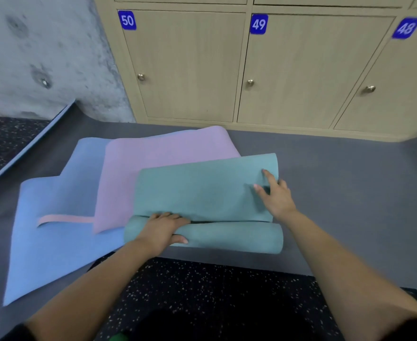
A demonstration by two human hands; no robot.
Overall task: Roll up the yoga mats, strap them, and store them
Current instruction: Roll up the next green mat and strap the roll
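Teal yoga mat (197, 190) half rolled on the grey floor (350, 180), in front of the lockers (185, 65).

A blue yoga mat (55, 242) lies flat at left with a pink strap (64, 219) on it and a pink yoga mat (153, 156) overlapping it. The left hand (162, 230) curls round the roll's left part. The right hand (275, 195), fingers spread, presses the flat part near its right edge. To roll well, I would bring the right hand onto the roll, keep both ends level and wind tightly, so that the edges stay flush for strapping.
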